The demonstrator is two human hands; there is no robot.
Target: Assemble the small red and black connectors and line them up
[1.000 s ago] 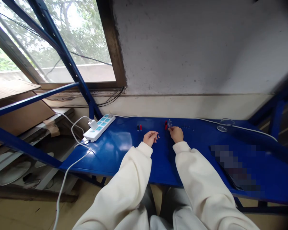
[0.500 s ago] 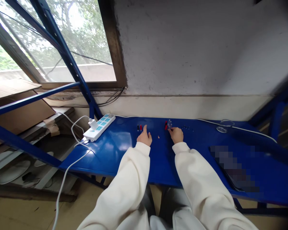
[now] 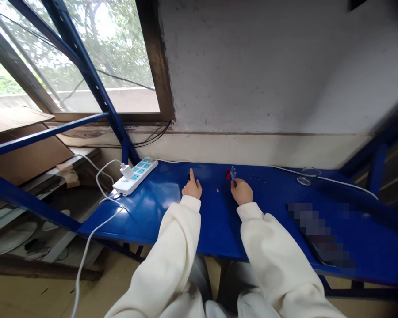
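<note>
1. Looking, in the head view, down and forward onto a blue desk (image 3: 219,234), with its far edge running along the wall (image 3: 272,66)
2. Pointing with the left hand (image 3: 192,189), index finger stretched toward the far edge, left of the middle of the desk; thumb spread away, grip open and without anything visible in it
3. Meeting, at that index finger, a small black piece (image 3: 189,176), partly covered on its right side; too small to tell whether touched
4. Pinching with the right hand (image 3: 242,191), thumb and fingertips drawn together on the near end of a clear cluster (image 3: 232,171), just right of the middle of the desk, toward the far edge
5. Showing a red piece (image 3: 227,174) just left of that cluster; cannot tell whether touching it
6. Lying between both hands, a tiny tan piece (image 3: 218,190)
7. Scattering toward the far edge, right of the right hand, small clear bits (image 3: 258,178); farther on, near the far right corner, a round clear dish (image 3: 304,180)
8. Filling the far left corner, a white power strip (image 3: 135,176), with a white plug (image 3: 126,171) in it
9. Resting near the right part of the near edge, a dark flat item (image 3: 318,238), pixelated
</note>
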